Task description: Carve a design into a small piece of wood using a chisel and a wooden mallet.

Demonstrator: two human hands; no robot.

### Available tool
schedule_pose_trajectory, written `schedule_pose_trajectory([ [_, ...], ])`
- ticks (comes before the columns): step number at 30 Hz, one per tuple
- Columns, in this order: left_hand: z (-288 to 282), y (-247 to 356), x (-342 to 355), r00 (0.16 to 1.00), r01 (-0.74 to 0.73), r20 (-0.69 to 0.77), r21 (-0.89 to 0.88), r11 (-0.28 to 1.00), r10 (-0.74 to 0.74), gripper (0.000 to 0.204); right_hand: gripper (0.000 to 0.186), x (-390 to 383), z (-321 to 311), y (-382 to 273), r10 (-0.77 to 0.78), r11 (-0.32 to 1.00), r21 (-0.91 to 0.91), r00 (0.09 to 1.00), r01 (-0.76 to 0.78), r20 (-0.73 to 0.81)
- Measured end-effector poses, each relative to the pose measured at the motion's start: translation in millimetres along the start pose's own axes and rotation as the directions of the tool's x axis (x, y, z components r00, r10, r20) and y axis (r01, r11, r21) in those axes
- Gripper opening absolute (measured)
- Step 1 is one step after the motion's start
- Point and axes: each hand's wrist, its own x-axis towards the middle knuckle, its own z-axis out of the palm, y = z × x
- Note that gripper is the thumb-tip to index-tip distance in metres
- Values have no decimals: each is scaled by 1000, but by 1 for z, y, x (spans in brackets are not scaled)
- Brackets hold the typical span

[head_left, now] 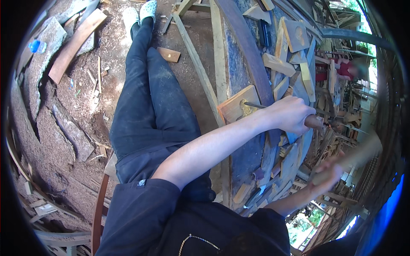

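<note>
1. From where I stand, the block [234, 105] sits at the edge of the counter [237, 70], a patch on its face carved and yellowish.
2. Left hand [294, 114] wrapped firmly round the chisel [314, 122]; fingers closed, butt of the wooden handle sticking out behind. Steel reaches the carved patch on the block.
3. Right hand [329, 171] closed round a pale club [361, 154], well apart from the block, on its right. Club blurred; exact shape I cannot tell.
4. Dark curved beam [253, 51] on the counter, just right of the block.
5. Offcuts [278, 64] heaped past the beam, farther right of the block; a small black case [264, 33] near them.
6. Well left of the block: sawdust-strewn floor [70, 96], long plank [77, 46], bottle [37, 46] with blue on it.
7. Co-worker [343, 68] in red, far right of the block.
</note>
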Motion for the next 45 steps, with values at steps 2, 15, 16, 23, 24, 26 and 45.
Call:
schedule_pose_trajectory([
  [2, -1, 0, -1, 1000, 23, -19, -20, 1000, -23, 26, 68, 3, -4, 7, -226, 968, 154, 955, 198, 194],
  [15, 0, -3, 5, 995, 19, -94, 21, 1000, -17, 23, 67, -3, 3, 33, -455, 699, -546, 876, 462, 158],
  [16, 1, -3, 5, 994, 10, -107, 40, 999, -5, 23, 68, -6, 2, 34, -459, 776, -454, 886, 437, 67],
  [23, 3, -4, 9, 995, 67, -70, 5, 998, -67, 24, 70, -12, 19, 42, -516, 663, -567, 847, 489, 127],
  [24, 3, -4, 9, 992, 61, -108, 24, 998, -58, 24, 71, -13, 22, 40, -421, 780, -511, 907, 362, 0],
  [26, 3, -3, 9, 995, 66, -76, 37, 997, -63, 23, 71, -18, 29, 34, -523, 814, -286, 852, 506, 21],
  [45, -22, -53, 49, 872, 402, -270, -81, 912, -408, 41, 62, -45, 47, 11, -284, 951, 92, 952, 295, -115],
])
